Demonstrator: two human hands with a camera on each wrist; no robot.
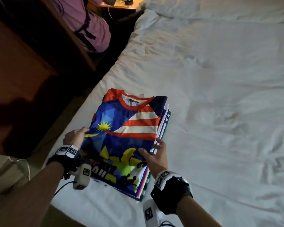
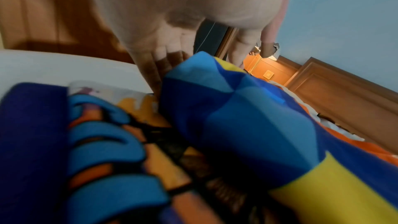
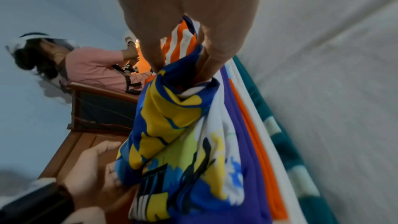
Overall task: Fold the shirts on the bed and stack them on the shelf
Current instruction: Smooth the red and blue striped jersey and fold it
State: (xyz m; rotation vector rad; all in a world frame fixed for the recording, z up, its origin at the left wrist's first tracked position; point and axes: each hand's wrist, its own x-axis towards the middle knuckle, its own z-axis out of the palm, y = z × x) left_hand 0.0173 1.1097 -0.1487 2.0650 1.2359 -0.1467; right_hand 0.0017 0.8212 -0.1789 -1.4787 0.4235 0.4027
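A stack of folded shirts [image 1: 162, 128] lies near the left edge of the white bed [image 1: 220, 95]. On top is a blue shirt with red and white stripes, a yellow star and a red collar [image 1: 125, 126]. My left hand [image 1: 81, 131] grips this top shirt's left edge, thumb above and fingers [image 2: 159, 69] tucked under the blue cloth [image 2: 237, 125]. My right hand [image 1: 150, 149] pinches its right edge [image 3: 172, 125], thumb on top, fingers under it and over the purple, orange, white and green layers [image 3: 254, 125] below. An orange and blue print [image 2: 103, 142] shows underneath.
Dark wooden furniture [image 1: 15, 71] stands close along the bed's left side. A person in a pink top [image 1: 85, 22] sits beyond it, by a lit bedside table [image 1: 120, 4]. Rumpled white sheet spreads to the right of the stack.
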